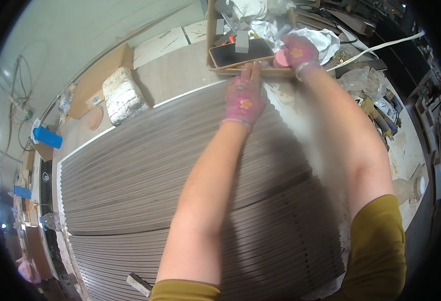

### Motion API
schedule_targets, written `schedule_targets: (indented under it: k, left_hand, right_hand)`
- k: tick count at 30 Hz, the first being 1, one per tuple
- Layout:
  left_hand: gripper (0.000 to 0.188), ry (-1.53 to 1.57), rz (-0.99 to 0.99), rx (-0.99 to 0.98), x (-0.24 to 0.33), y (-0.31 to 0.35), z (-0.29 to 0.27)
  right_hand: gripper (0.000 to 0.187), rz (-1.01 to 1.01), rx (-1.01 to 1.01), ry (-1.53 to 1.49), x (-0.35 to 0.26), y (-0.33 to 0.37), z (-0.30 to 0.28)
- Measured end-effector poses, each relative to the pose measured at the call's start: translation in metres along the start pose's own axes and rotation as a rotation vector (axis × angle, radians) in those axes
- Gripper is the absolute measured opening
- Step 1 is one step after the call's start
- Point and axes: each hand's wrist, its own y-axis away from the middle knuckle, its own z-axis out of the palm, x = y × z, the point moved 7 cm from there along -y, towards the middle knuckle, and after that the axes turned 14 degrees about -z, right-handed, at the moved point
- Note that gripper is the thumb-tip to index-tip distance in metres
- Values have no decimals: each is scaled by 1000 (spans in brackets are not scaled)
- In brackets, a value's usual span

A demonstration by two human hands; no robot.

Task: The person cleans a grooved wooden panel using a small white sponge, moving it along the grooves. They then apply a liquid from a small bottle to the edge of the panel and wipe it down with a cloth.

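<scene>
My left hand (244, 98), in a pink glove with flower prints, reaches forward with fingers stretched out. Its fingertips are at the near rim of a shallow cardboard box (275, 72). My right hand (301, 54), gloved the same way, is at the box's right side with its fingers curled downward; what they hold, if anything, is hidden. Against that hand sits a round pink piece (281, 59). Inside the box lie a dark flat tablet-like thing (230, 54) with an orange-brown edge, a small grey block (242, 41) on top of it, and crumpled white plastic (265, 30).
Under my arms spread grey-brown ribbed panels (180, 160). A white wrapped block (123, 96) stands by a cardboard carton (100, 75) at the far left. Bags and small tools (381, 113) lie on the right, near a white cable (376, 48). A small light-and-dark block (139, 284) rests on the panels.
</scene>
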Motion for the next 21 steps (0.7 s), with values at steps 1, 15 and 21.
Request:
schedule_targets:
  k: [1,15,21]
  left_hand:
    - [64,-1,0,-2,-1,1,1]
    - [61,-19,22,62,-2,6,-1]
    - [65,17,-12,-2,0,4,-2]
  right_hand:
    - [20,7,-59,30,1,-3,4]
    - [22,201,229,-332,17,14,-39]
    - [27,192,362,-784,24,24,-52]
